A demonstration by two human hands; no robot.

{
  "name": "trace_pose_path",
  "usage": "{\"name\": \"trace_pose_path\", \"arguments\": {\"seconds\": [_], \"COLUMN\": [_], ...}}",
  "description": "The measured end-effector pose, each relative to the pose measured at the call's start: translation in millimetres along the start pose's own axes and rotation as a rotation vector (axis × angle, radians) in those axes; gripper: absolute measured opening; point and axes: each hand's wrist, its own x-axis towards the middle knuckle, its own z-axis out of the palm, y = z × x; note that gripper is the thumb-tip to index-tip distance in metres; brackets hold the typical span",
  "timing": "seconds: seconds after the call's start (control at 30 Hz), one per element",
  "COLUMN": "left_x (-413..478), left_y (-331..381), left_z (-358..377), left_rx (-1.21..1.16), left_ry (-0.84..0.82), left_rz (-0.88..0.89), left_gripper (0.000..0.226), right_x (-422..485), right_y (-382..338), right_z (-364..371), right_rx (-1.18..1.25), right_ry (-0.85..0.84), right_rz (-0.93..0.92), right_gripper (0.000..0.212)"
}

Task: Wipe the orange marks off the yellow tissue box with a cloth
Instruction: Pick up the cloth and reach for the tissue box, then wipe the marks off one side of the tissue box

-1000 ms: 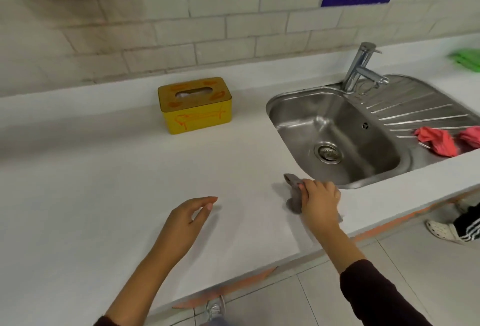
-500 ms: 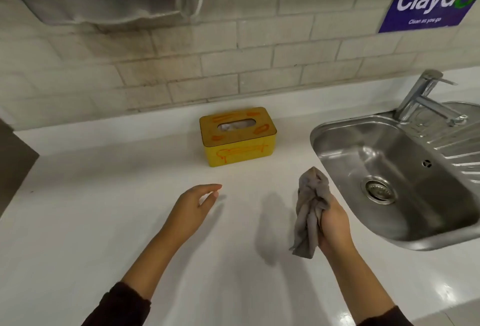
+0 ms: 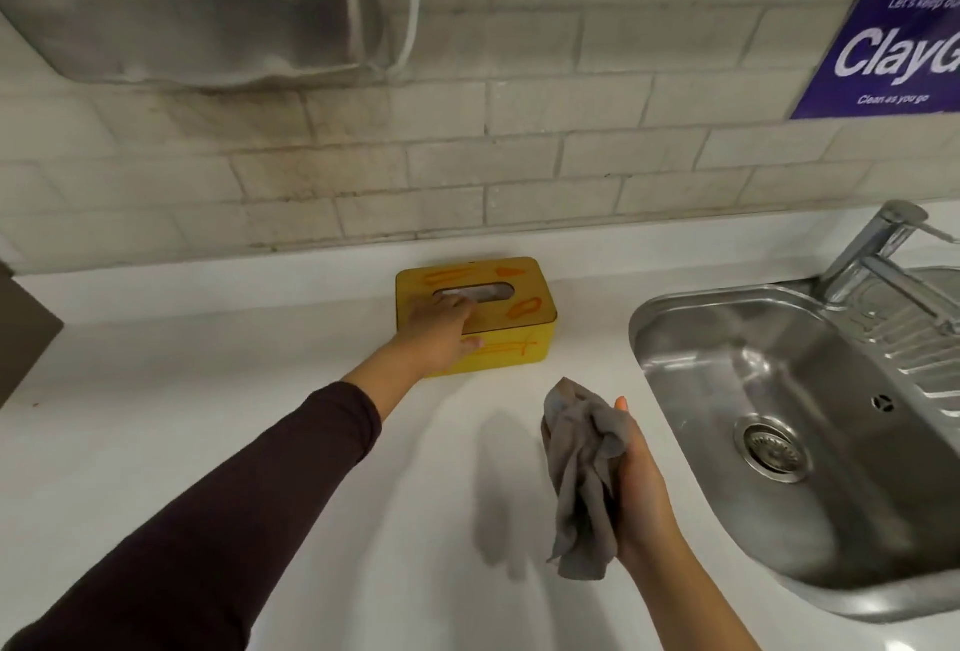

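A yellow tissue box [image 3: 524, 307] stands on the white counter near the tiled wall. Orange marks show on its lid and on its front face. My left hand [image 3: 441, 331] lies over the box's left end, fingers on the lid by the slot, thumb against the front face. My right hand [image 3: 636, 484] hovers above the counter in front of the box, gripping a crumpled grey cloth [image 3: 582, 479] that hangs down from it. The cloth is apart from the box.
A steel sink [image 3: 779, 390] with a tap [image 3: 872, 250] is set into the white counter [image 3: 234, 390] on the right. A metal dispenser [image 3: 182, 1] hangs on the wall above left. A blue poster [image 3: 883, 47] is at upper right.
My left hand has reached forward from above the counter onto the tissue box. My right hand still holds the lifted cloth, a little closer to the box.
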Motion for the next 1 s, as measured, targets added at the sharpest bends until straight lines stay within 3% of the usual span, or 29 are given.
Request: {"name": "trace_pose_path", "arguments": {"seconds": [0.2, 0.3, 0.57, 0.8, 1.0], "left_x": [13, 12, -45, -139, -179], "left_y": [-3, -2, 19, 56, 78], "left_z": [-2, 0, -15, -14, 0], "left_rx": [0.180, 0.214, -0.021, -0.245, -0.297], "left_ry": [0.026, 0.040, 0.018, -0.049, -0.059], "left_rz": [0.072, 0.080, 0.080, 0.134, 0.155], "left_gripper": [0.052, 0.053, 0.053, 0.051, 0.052], "right_x": [-13, -20, -46, -88, -123], "right_y": [-1, 2, 7, 5, 11], "right_z": [-8, -19, -46, -61, -62], "right_rx": [-0.021, -0.060, -0.182, -0.284, -0.513], "right_ry": [-0.024, 0.065, 0.208, 0.540, 0.620], "right_rz": [-0.060, -0.029, -0.171, -0.343, -0.528], "right_gripper": [0.043, 0.036, 0.026, 0.024, 0.020]}}
